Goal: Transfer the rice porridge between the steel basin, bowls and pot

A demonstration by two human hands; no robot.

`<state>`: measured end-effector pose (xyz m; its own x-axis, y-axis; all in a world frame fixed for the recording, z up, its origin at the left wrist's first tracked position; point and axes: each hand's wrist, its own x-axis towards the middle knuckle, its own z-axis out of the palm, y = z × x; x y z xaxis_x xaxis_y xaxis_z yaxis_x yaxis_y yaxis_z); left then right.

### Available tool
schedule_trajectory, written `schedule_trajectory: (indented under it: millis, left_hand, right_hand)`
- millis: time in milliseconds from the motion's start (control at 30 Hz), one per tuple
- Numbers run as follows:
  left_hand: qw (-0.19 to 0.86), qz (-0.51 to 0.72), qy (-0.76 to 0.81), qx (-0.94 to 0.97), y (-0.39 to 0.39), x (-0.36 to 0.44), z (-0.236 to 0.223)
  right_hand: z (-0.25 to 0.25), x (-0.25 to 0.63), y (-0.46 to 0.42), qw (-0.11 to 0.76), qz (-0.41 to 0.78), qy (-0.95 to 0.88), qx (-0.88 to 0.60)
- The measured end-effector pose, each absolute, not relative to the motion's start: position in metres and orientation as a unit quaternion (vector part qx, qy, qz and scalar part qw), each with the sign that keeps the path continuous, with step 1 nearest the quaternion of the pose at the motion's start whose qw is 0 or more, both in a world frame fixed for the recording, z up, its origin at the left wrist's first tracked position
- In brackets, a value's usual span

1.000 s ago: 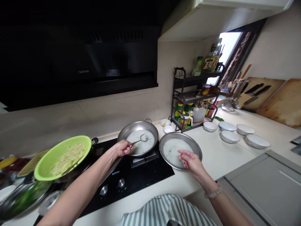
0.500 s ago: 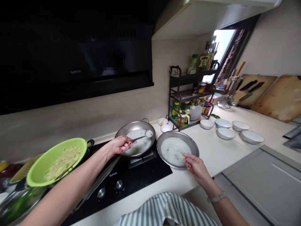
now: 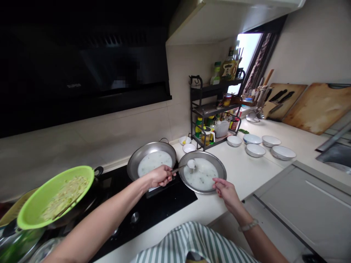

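Observation:
My left hand [image 3: 161,176] is closed round the handle of a metal ladle [image 3: 179,168]. The ladle's bowl is over the right-hand metal basin [image 3: 222,167], which holds white soupy liquid [image 3: 201,177] with dark bits. At that basin's near right rim, my right hand [image 3: 226,191] pinches the edge. To the left, a wok-like metal pan [image 3: 135,160] with a loop handle sits on the black stove [image 3: 170,202]. It contains similar white liquid, and my left wrist crosses in front of its near side.
A green plastic basket [image 3: 26,212] of bean sprouts with chopsticks stands at left. Two small bowls [image 3: 189,148] sit behind the basins, beside a black spice rack [image 3: 201,109]. Several white bowls [image 3: 255,150] are on the counter at right, with cutting boards [image 3: 315,107] behind.
My left hand has carried the ladle rightward from over the pan to over the right basin. My right hand stays at the basin's rim. The view has shifted slightly.

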<state>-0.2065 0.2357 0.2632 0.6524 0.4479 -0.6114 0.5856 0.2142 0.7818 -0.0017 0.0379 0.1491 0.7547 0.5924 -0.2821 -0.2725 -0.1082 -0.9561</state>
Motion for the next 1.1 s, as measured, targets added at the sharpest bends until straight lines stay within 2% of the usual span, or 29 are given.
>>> schedule_trajectory:
  millis: [200,300,500,667,800,1100]
  left_hand:
    - [0.319,0.003,0.295,0.901,0.217,-0.205,0.222]
    - [0.222,0.018,0.253,0.941,0.220,-0.211,0.211]
    - [0.287,0.069,0.267,0.917,0.232,-0.229,0.219]
    - [0.368,0.084,0.334,0.864,0.245,-0.257,0.239]
    - [0.409,0.119,0.397,0.813,0.268,-0.286,0.238]
    - [0.285,0.050,0.485,0.825,0.305,-0.322,0.238]
  right_hand:
    - [0.117,0.016,0.029,0.543,0.192,-0.173,-0.799]
    - [0.106,0.020,0.024,0.477,0.148,-0.130,-0.856]
    - [0.095,0.023,0.027,0.445,0.156,-0.081,-0.878]
    - [0.090,0.020,0.038,0.471,0.209,-0.064,-0.854]
    - [0.088,0.017,0.045,0.502,0.239,-0.058,-0.829]
    - [0.093,0.023,0.046,0.511,0.267,-0.054,-0.815]
